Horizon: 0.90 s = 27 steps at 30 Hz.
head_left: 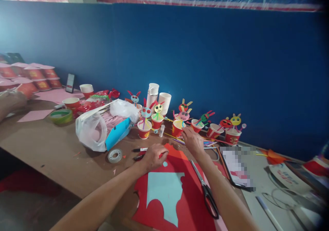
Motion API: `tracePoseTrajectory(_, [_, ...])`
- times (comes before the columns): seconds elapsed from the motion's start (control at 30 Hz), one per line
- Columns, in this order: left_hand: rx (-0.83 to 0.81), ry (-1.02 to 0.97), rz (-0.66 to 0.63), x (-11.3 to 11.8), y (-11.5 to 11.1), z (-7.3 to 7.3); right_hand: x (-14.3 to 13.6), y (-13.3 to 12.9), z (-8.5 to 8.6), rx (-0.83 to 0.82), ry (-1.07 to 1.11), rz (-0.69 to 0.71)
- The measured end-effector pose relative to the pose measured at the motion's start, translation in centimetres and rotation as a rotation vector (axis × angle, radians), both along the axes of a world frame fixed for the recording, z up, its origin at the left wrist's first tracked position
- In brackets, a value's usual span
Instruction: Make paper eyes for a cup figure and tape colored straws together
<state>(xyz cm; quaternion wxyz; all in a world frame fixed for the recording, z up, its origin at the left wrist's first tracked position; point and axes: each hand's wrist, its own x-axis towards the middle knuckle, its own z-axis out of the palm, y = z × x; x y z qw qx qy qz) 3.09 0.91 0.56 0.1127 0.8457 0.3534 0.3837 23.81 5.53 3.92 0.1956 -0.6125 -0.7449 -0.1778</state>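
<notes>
My left hand [155, 157] is closed over the top of the red paper [138, 203], its fingers pressed together around something I cannot make out. My right hand [192, 140] reaches to a red cup [177, 129] with a pink paper face; its fingertips are partly hidden at the cup's side. A light blue cut-out sheet [164, 190] lies on the red paper, with a small blue disc [165, 163] above it. Black-handled scissors [205, 191] rest beneath my right forearm's left side. Several cups with paper animal faces stand behind my hands.
A plastic bag of pink paper [92, 131], a white tape roll [114, 156] and green tape [60, 116] lie left. A tablet [238, 169] lies right. Another person's hand [12, 100] is at far left, near stacked red cups [36, 74].
</notes>
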Motion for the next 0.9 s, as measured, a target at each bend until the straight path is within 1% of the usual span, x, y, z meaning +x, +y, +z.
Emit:
tracePoseTrajectory(0.13, [0.003, 0.021, 0.016, -0.1, 0.1, -0.1, -0.9, 2.4, -0.7, -0.013, -0.023, -0.021])
tracePoseTrajectory(0.27, [0.005, 0.050, 0.015, -0.3, 0.4, -0.4, -1.1, 3.4, -1.5, -0.038, -0.051, -0.058])
tracePoseTrajectory(0.53, [0.012, 0.071, 0.013, -0.2, 0.4, -0.5, -1.8, 4.1, -1.7, -0.047, -0.088, -0.120])
tracePoseTrajectory(0.7, [-0.016, 0.089, 0.004, -0.2, 0.4, -0.3, -2.5, 4.3, -1.8, -0.051, -0.100, -0.113])
tracePoseTrajectory(0.9, [-0.010, 0.098, 0.018, -0.3, 0.4, -0.5, -2.6, 4.3, -1.8, -0.048, -0.101, -0.114])
